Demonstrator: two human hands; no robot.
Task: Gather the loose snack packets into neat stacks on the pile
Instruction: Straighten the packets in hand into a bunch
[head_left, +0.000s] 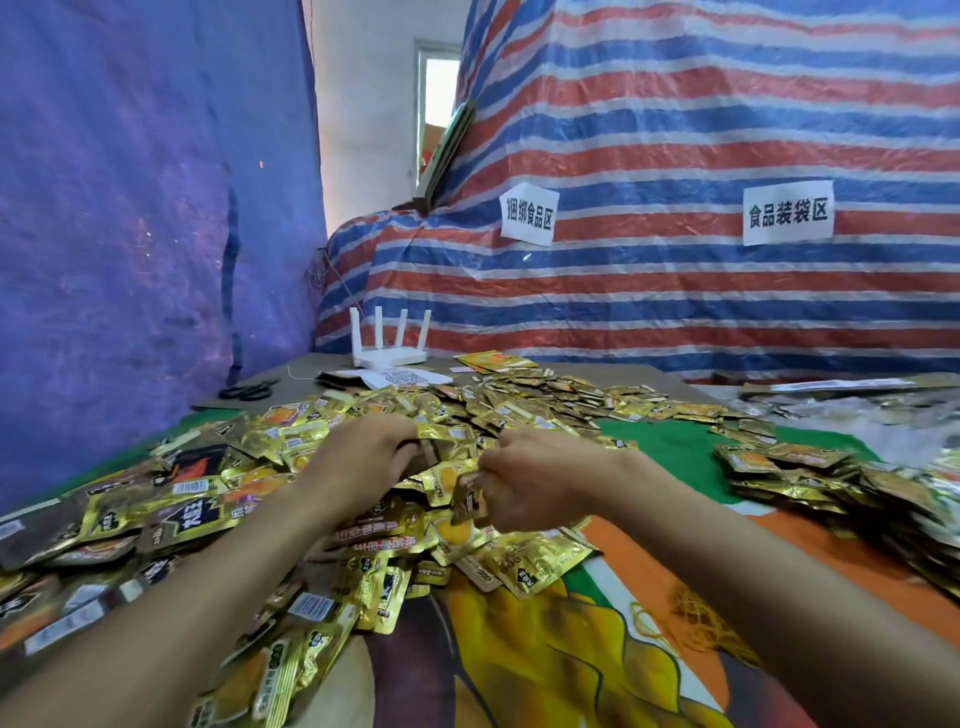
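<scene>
A: Well, what does the left hand (363, 457) do?
B: Its fingers curl around some packets (423, 457) on top of the pile (249, 499) of snack packets, on the table (670, 447).
A: And the right hand (535, 483)?
B: Just beside it, it pinches one gold packet (469, 500).

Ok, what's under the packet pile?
A green and orange printed cloth shows around the packet pile. Beneath the heap itself everything is covered. The left hand and right hand grip packets on top.
</scene>
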